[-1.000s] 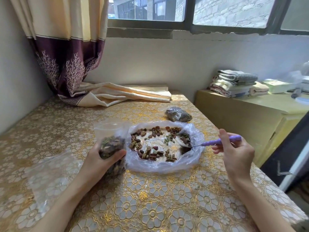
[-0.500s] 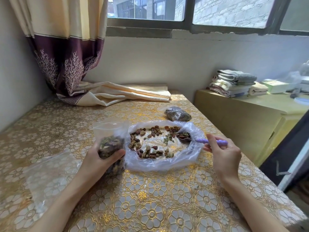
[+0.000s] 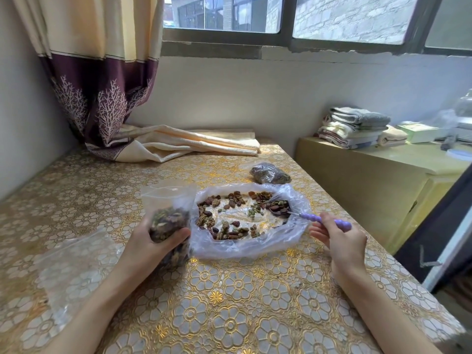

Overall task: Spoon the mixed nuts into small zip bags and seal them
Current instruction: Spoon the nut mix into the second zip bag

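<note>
My left hand (image 3: 153, 241) gripped one part-filled zip bag (image 3: 167, 213) upright on the worktop (image 3: 229, 302). My right hand (image 3: 339, 236) pinched one purple spoon (image 3: 306, 215), its bowl loaded in the open bag of nuts (image 3: 245, 218). One filled bag (image 3: 269, 173) lay behind, one empty bag (image 3: 74, 267) left.

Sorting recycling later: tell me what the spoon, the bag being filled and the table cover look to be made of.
Spoon: shiny bowl, likely metal; lilac beaded handle, probably plastic.
Zip bag in the left hand: thin clear plastic film, since the nuts show through it and it creases.
Table cover: glossy, gold floral pattern, seemingly vinyl, though the look leaves that open.
</note>
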Motion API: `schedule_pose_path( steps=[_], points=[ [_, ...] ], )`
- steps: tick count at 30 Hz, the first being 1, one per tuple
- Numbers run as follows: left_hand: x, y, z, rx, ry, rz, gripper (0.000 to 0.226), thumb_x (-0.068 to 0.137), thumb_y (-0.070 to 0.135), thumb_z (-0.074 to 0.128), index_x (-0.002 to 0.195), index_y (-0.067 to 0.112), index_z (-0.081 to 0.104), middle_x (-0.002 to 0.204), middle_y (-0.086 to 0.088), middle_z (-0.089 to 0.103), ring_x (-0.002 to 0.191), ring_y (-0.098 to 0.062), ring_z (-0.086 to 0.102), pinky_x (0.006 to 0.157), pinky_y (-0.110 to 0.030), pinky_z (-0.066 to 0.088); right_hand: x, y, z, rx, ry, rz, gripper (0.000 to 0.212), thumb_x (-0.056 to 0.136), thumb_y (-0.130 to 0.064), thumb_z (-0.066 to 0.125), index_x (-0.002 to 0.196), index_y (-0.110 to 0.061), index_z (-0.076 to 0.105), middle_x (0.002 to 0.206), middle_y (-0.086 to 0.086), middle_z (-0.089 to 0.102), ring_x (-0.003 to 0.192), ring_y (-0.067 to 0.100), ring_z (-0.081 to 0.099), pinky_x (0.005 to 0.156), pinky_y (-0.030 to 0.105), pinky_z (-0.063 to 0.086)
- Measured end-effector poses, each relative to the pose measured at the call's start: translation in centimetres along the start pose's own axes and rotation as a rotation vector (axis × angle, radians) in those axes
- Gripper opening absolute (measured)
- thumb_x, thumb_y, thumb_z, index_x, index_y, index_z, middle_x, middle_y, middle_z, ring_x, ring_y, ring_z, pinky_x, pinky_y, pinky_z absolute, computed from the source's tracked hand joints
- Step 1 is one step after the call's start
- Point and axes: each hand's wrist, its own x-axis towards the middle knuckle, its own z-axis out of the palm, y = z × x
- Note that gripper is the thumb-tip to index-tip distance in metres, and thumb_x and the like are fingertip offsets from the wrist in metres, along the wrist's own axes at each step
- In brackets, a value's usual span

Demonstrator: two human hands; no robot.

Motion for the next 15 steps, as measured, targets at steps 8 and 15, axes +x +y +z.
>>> schedule_pose_path(
  steps=[8, 15],
  points=[
    [0.0, 0.0, 0.0, -0.014, -0.007, 0.002, 0.047, 0.054, 0.046, 0.069, 0.097, 0.039, 0.049, 0.093, 0.011, 0.060, 0.086, -0.005, 0.058, 0.069, -0.028, 0.048, -0.5, -1.4, 1.0, -0.036, -0.051, -0.075, 0.026, 0.090, -0.016, 0.061, 0.066, -0.009, 0.067, 0.057, 0.005, 0.067, 0.050, 0.011, 0.063, 0.053, 0.017, 0.053],
    [0.2, -0.3, 0.2, 0.035, 0.015, 0.003, 0.057, 0.053, 0.048, 0.069, 0.104, 0.035, 0.048, 0.090, 0.020, 0.056, 0.081, 0.006, 0.053, 0.061, -0.014, 0.041, -2.3, -5.4, 4.6, 0.066, -0.218, -0.106, 0.023, 0.092, -0.011, 0.058, 0.074, 0.000, 0.066, 0.059, 0.008, 0.066, 0.049, 0.013, 0.059, 0.049, 0.018, 0.050]
  ],
)
